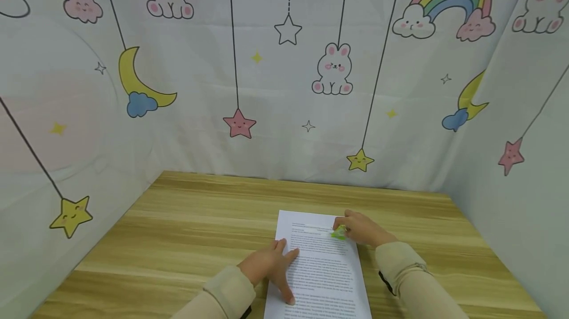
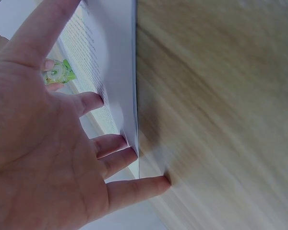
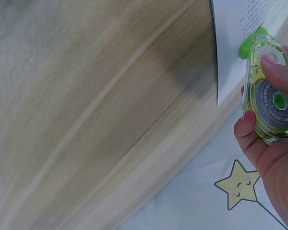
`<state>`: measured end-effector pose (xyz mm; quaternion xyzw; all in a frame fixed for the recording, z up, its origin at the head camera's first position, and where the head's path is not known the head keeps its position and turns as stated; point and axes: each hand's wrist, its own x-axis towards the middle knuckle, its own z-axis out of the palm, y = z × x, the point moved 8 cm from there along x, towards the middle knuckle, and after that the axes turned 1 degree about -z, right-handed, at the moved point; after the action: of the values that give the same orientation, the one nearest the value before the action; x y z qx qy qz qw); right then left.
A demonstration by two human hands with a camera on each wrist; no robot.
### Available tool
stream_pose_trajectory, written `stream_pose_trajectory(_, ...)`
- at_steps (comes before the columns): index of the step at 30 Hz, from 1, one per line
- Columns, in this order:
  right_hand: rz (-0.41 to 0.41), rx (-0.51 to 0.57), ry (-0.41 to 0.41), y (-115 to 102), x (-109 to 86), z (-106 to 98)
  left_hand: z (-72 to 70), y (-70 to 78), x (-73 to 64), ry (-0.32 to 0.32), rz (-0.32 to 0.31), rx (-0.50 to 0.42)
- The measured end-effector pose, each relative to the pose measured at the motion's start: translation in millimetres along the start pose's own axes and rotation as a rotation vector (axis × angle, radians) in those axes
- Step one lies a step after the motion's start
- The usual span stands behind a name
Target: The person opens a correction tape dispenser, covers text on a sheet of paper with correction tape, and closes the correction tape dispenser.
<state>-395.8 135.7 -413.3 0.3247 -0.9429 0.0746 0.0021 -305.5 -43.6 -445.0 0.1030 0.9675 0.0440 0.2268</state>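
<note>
While resting the left hand (image 1: 272,263) on the nine-o'clock edge of the printed paper (image 1: 322,279), with straight, spread fingers and grasping nothing, holds the green correction tape (image 1: 339,233) in the right hand (image 1: 362,227), pinched between thumb and curled fingers. Holds it toward one o'clock of the page, near the first printed lines; cannot say surely whether touching the paper with its tip. Reaches past the edge with the left little finger (image 2: 137,192), over the wooden table (image 1: 200,225). Faces, at twelve o'clock beyond the table, a white cloth (image 1: 200,72) with drawn rabbits (image 1: 334,74) and stars (image 1: 240,125).
</note>
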Motion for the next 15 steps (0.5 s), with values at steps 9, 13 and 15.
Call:
stream_pose_trajectory(9,-0.007,-0.005,0.007,2.7,-6.8,-0.8,-1.0,4.8,-3.4,0.016,0.011,0.018)
stream_pose_trajectory(13,-0.016,-0.011,0.025,3.3,-8.6,-1.1,-1.9,4.9,-4.2,0.007,0.005,0.013)
stream_pose_trajectory(15,0.012,0.017,0.031,6.9,-9.6,-0.3,-2.5,4.2,-3.8,0.008,0.003,0.012)
